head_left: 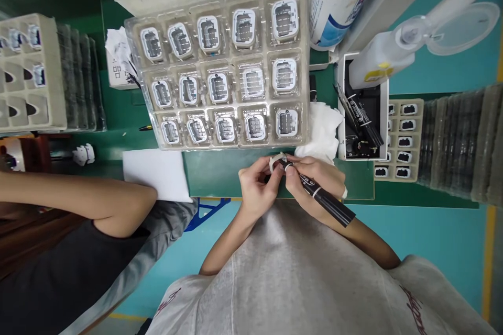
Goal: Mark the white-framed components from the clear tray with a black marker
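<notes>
Close to my body, over the front edge of the green table, my left hand [257, 186] pinches a small white plastic frame [277, 159]. A black marker pen [325, 200] is in my right hand [312, 178], its tip end at the frame and its back end slanting down to the right. My fingers cover part of the frame, so the pen's exact contact point is hidden. Just beyond my hands lies a clear plastic tray [220, 60] with rows of similar white frames with grey insides, each in its own pocket.
Right of the tray are crumpled white tissue [324, 133], a labelled bottle [338, 5] and a box [343, 115] holding markers and a dispenser bottle [385, 57]. Stacked trays [459, 141] stand far right, others [78, 78] left. A co-worker's arm [78, 196] reaches in beside white paper [157, 174].
</notes>
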A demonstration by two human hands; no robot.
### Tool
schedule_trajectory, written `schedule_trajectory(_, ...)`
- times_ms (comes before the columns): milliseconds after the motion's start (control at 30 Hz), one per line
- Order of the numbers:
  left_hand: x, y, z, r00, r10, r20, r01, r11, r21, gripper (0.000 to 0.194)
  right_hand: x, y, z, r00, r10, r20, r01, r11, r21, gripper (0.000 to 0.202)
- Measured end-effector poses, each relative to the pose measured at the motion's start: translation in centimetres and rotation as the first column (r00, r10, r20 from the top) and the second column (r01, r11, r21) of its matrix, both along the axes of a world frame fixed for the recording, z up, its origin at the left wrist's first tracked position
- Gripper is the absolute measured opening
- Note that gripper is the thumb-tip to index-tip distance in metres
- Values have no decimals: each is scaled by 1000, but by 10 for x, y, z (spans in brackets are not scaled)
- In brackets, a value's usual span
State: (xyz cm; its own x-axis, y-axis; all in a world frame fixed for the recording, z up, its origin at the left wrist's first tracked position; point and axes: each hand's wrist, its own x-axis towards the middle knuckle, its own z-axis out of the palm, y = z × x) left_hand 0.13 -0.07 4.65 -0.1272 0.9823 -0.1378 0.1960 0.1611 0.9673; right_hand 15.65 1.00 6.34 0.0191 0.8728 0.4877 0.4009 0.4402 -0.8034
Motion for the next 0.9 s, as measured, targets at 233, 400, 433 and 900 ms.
schedule_trajectory(233,3,5,7,998,13,65,-10,999,-33,28,-1,-3,-4,999,-4,-35,6,999,39,21)
schedule_trajectory(400,2,7,10,993,25,113,-20,998,-53,29,-2,-3,-6,999,-8,-48,10,999,45,20)
schedule_trajectory(433,2,7,10,994,28,110,-22,998,-59,28,-2,-2,-6,999,-7,-46,9,999,48,19)
schedule_trajectory(900,2,6,8,996,41,82,-37,998,-45,21,0,-1,0,999,3,40,-5,999,49,18)
